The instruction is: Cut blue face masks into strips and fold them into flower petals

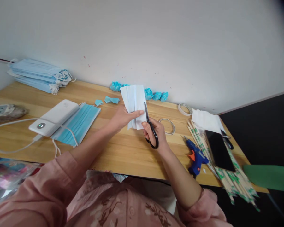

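My left hand (124, 117) pinches a pale, pleated face mask piece (135, 97) with the thumb across its front, holding it upright above the table. Black-handled scissors (153, 135) are gripped in my right hand (159, 132), their blades pointing up along the right edge of the mask piece. Whether the blades touch the material I cannot tell. Behind it, along the wall, stand several blue folded flowers (148, 93), some partly hidden by the mask piece. Small blue scraps (112, 100) lie to the left of them.
A white power bank (54, 116) with a cable rests partly on a blue mask (81, 121). A mask stack (38, 75) is at the back left. To the right are tape rolls (185, 109), a blue glue gun (196, 157), wrapped chopsticks (223, 181), a phone (219, 149) and white sheets (205, 119).
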A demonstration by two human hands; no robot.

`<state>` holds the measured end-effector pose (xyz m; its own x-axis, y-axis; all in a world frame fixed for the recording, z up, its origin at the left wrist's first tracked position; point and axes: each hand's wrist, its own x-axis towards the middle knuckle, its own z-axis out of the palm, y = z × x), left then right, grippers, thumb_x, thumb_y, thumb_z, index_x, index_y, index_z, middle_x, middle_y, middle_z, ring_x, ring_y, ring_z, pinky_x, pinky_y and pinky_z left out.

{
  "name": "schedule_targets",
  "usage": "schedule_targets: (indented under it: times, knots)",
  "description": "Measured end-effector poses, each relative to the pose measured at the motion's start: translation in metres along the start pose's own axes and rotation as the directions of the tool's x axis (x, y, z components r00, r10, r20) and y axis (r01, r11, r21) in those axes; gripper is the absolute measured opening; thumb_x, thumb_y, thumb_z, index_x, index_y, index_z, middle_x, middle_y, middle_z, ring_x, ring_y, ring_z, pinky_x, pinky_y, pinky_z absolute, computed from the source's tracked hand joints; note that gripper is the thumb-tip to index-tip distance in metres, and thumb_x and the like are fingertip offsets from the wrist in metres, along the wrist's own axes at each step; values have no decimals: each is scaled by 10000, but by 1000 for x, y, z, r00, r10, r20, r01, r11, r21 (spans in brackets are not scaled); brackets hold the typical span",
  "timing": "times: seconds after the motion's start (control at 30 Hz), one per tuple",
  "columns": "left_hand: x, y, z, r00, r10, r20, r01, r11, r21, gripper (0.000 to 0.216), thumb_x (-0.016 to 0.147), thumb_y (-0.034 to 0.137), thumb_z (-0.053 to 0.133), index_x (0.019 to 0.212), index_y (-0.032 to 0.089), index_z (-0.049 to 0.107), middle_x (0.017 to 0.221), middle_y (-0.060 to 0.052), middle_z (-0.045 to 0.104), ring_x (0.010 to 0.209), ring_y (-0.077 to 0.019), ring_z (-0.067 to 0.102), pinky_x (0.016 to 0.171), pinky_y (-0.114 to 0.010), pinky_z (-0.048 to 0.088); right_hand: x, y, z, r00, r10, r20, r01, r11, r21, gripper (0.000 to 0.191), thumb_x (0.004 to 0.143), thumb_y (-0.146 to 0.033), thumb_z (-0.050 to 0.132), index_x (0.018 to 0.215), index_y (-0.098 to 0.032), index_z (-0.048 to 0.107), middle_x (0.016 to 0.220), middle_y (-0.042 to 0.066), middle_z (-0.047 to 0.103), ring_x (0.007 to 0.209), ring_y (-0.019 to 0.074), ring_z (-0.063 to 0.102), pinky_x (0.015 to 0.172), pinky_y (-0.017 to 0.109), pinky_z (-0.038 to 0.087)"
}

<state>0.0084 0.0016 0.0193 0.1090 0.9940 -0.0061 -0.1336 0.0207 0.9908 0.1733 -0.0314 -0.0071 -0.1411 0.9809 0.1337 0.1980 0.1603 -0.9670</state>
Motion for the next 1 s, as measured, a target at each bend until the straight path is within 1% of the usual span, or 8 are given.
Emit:
schedule_targets:
  times: [0.1,0.27,0.4,0.53,0.67,0.73,0.87,1.0]
  knots:
    - [3,-2,-3,1000,13,-2,-13,1000,10,374,689,398,821,958,164,711,1053,-123,760,1017,-323,706,852,-438,588,0,1,-1,1000,9,-1,-9,1000,-6,518,829,-696,649,690,-219,500,508,-65,466,380,70,401,384,225,302]
    - [13,-7,-13,996,34,-79,-35,999,-2,508,682,532,824,1001,151,718,1067,-121,759,1014,-323,702,820,-410,584,1,2,-1,1000,3,28,-2,1000,-19,520,829,-695,647,694,-215,499,533,-64,450,407,68,394,414,231,292]
    - [15,-9,-17,993,24,-113,-22,1000,18,500,654,491,853,960,121,712,986,-125,756,938,-307,708,784,-399,580,0,0,0,997,25,69,-22,998,-54,562,805,-753,624,705,-216,491,533,-64,431,432,75,392,436,241,271]
    - [15,-9,-16,985,39,-168,-36,999,21,485,647,458,853,962,120,706,988,-127,756,953,-311,701,787,-409,583,1,-1,-1,990,25,137,-19,999,-42,592,808,-806,564,774,-220,492,556,-60,448,463,94,416,473,254,312]
    - [13,-9,-13,990,50,-132,-48,999,23,487,654,458,845,984,129,702,1010,-126,758,977,-314,702,804,-408,585,2,0,-2,983,-30,182,41,998,-52,613,829,-830,502,813,-217,501,603,-47,462,524,112,434,527,273,332]
    - [10,-8,-10,993,49,-105,-48,999,18,448,662,431,830,976,139,703,1017,-122,760,973,-308,706,804,-401,586,3,0,-3,985,-47,168,60,996,-73,613,836,-828,495,800,-216,505,610,-40,469,541,119,444,547,280,337]
    - [4,-2,-4,998,23,-59,-21,999,36,345,668,380,801,911,156,702,969,-112,766,918,-294,711,760,-384,585,4,0,-4,990,-44,133,57,994,-97,616,830,-832,500,808,-217,521,615,-33,478,550,129,446,546,285,326]
    - [1,1,-1,998,-4,-56,7,998,55,313,661,361,797,880,157,705,968,-117,762,919,-296,710,746,-377,579,4,0,-5,991,-66,118,77,992,-96,603,835,-817,514,813,-216,532,622,-28,476,567,137,438,552,288,326]
